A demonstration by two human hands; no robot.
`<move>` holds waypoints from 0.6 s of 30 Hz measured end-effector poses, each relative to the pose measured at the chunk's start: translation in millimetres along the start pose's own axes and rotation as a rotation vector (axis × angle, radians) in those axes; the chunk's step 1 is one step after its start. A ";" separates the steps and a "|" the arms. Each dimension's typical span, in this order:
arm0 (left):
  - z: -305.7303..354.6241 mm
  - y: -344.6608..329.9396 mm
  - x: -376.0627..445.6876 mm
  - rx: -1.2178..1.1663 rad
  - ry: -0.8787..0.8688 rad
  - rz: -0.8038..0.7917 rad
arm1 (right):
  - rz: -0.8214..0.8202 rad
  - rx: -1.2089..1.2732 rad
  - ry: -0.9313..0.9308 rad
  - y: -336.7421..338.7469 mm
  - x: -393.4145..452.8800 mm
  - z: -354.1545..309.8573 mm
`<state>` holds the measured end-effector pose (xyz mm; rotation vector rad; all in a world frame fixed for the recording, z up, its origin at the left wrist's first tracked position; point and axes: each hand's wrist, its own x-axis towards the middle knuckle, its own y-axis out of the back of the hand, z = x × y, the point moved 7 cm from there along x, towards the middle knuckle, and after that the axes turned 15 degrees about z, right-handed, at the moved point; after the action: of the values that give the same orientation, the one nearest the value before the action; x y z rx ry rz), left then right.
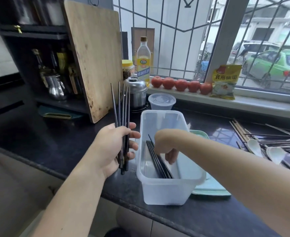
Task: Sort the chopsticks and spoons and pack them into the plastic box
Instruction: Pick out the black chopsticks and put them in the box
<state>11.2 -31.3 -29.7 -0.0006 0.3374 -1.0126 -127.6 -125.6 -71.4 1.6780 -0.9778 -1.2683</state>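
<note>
Head view: box [166,189] at centre of dark counter [46,144], green lid [211,190] under its 3 o'clock side. Left hand [113,147] at box's 9 o'clock, gripping upright bundle of dark chopsticks [122,106], tips toward 12. Right hand [171,155] reaching down inside box, fingers curled at black chopsticks [158,161] lying on its floor; actual grip impossible to tell. Loose chopsticks [277,142] and white spoons [255,147] piled at 3 o'clock. Tomatoes [181,85] on sill at 12.
</note>
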 end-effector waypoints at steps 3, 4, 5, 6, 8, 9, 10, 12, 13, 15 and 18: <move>2.4 1.3 -2.0 0.017 -0.008 -0.035 | 0.231 0.028 0.150 42.2 -7.6 -8.2; 3.7 0.0 -3.5 0.011 -0.007 -0.061 | 0.299 0.168 0.184 57.2 -15.4 -9.2; 4.9 -3.5 -4.8 0.003 -0.006 -0.091 | 0.348 0.396 0.208 69.7 -24.0 -8.4; 6.5 -8.5 -6.9 -0.003 -0.006 -0.123 | 0.354 0.609 0.223 78.7 -35.3 -8.2; 10.7 -21.8 -13.2 -0.016 -0.010 -0.196 | 0.281 0.839 0.278 82.8 -54.1 -10.4; 12.8 -29.3 -16.8 -0.027 -0.010 -0.233 | 0.279 0.883 0.305 81.7 -58.1 -12.6; 14.8 -36.5 -20.5 -0.035 -0.009 -0.267 | 0.304 0.907 0.324 79.5 -61.1 -13.2; 17.1 -45.6 -25.6 -0.021 -0.011 -0.314 | 0.348 0.976 0.307 78.1 -61.9 -9.7; 17.0 -47.8 -26.5 -0.002 -0.012 -0.324 | 0.365 1.043 0.277 80.5 -62.2 -5.4; 15.1 -45.0 -22.9 0.019 -0.009 -0.290 | 0.449 1.213 0.197 95.3 -63.8 6.7; 12.3 -25.2 -4.4 0.023 -0.046 -0.087 | 0.759 1.186 0.097 131.2 -60.3 35.7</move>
<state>-8.5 -43.1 -12.8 -0.0176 0.2859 -1.1007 -189.1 -125.8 64.0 1.7683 -2.2625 -0.0055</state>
